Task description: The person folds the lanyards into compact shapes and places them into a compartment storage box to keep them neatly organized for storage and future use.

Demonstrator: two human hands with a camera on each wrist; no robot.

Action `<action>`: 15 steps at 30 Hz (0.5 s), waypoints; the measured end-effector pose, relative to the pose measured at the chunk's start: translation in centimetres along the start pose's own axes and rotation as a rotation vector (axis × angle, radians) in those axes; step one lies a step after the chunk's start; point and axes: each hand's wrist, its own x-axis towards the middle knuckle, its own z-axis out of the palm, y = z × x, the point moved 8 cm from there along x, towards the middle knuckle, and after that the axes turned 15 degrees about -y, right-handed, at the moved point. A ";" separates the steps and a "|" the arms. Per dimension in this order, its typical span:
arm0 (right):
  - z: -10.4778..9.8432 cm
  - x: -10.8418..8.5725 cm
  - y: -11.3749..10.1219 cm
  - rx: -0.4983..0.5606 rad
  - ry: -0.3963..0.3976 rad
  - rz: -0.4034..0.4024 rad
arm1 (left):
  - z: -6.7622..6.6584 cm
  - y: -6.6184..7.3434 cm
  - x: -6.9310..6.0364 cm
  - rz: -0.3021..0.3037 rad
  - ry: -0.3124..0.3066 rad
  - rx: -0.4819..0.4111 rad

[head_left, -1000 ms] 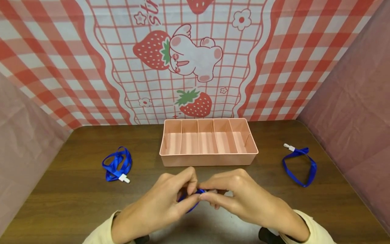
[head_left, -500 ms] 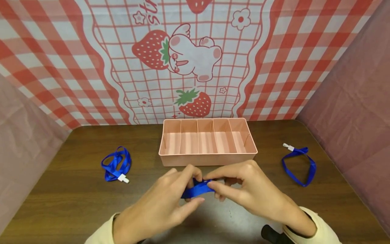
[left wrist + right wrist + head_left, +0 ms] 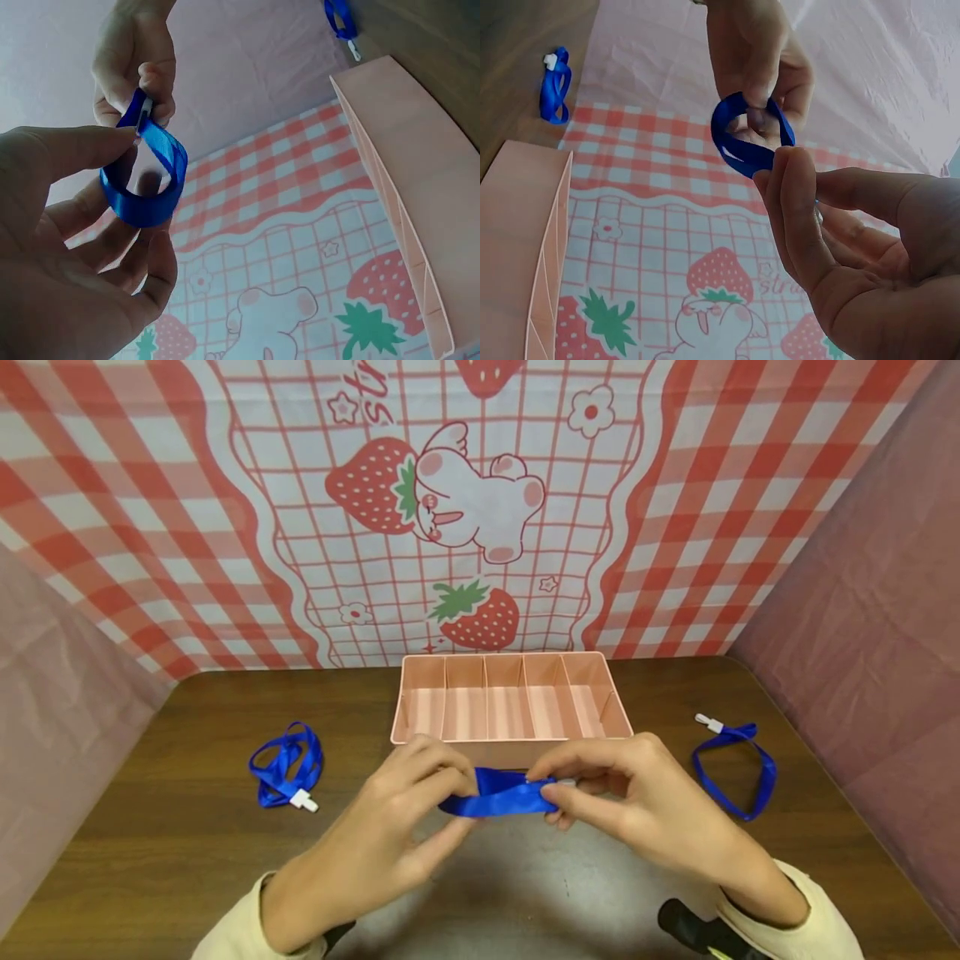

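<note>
Your left sleeve (image 3: 238,927) and right sleeve (image 3: 798,917) are pale cream; beside the right one shows a black rounded piece (image 3: 679,922) with a yellow-green streak (image 3: 718,953).

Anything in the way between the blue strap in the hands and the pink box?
Nothing visible stands between the blue strap and the pink box except the box's own front wall. The left strap and right strap lie off to the sides.
</note>
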 end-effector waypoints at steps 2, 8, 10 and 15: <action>-0.2 -0.1 0.0 -0.011 -0.003 -0.009 | -0.4 0.0 0.0 0.000 0.017 -0.006; -0.8 -0.3 0.3 -0.035 0.000 0.022 | -1.3 0.0 -0.1 -0.027 0.047 0.038; -1.0 -0.3 0.5 -0.024 0.009 0.042 | -1.6 -0.1 -0.2 -0.038 0.055 0.055; -1.0 -0.3 0.7 0.049 0.006 0.044 | -2.1 0.1 -0.4 -0.026 0.088 0.043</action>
